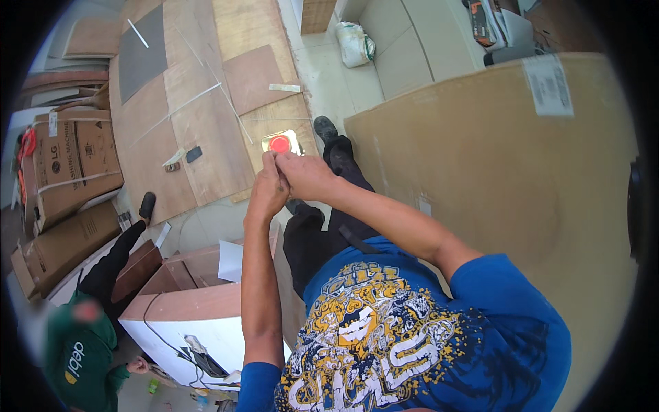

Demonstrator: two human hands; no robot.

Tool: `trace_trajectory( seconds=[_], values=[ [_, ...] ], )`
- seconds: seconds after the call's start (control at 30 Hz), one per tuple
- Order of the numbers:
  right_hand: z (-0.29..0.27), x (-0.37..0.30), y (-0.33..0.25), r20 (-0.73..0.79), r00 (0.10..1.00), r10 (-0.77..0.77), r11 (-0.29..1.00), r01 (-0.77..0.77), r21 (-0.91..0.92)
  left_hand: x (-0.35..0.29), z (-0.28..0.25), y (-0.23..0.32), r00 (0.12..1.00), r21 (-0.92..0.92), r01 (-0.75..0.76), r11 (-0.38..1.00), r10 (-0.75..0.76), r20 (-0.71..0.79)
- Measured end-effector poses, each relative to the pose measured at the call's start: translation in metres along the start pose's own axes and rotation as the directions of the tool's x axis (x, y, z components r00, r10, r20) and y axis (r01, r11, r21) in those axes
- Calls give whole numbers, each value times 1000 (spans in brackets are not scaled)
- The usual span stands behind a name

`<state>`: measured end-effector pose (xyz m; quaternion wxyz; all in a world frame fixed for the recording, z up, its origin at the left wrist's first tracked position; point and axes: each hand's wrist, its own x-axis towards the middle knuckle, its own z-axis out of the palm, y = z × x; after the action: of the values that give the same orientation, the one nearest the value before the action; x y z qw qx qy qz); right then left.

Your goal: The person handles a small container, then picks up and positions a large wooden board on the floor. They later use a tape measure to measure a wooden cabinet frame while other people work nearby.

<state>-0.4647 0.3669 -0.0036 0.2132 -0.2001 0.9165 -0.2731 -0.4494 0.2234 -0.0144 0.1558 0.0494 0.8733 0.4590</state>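
My left hand [268,193] and my right hand [307,177] meet in front of me, fingers closed and pressed together. Whatever they pinch, if anything, is too small or hidden to make out. Right beyond the fingertips is a shiny gold-coloured tin [294,142] with a round red cap [280,143]. The hands overlap its near edge in the picture, and I cannot tell whether they touch it. Beneath the tin lies a plywood sheet [264,129].
A large brown cardboard sheet [494,158] stands close on my right. To the left are cardboard boxes [82,154] and a white-sided cabinet [185,343], with a person in green [82,350] beside it. Thin white strips [194,104] and a dark block [194,154] lie on the boards.
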Motion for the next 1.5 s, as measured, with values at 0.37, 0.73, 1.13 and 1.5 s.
trace_trajectory(
  seconds=[0.37,0.73,1.13,1.5],
  values=[
    [9,147,70,314,934,173,983,-186,12,108,-14,-41,963,-250,256,934,-268,-12],
    [-1,220,371,251,839,483,867,-419,-270,-61,60,-100,592,34,758,652,-707,387],
    [-55,154,641,126,722,681,720,-626,-299,-142,31,-60,32,-235,966,-108,-853,522],
    [-62,120,698,237,596,767,641,-708,-297,-94,38,-38,49,-331,933,-141,-861,506]
  ],
)
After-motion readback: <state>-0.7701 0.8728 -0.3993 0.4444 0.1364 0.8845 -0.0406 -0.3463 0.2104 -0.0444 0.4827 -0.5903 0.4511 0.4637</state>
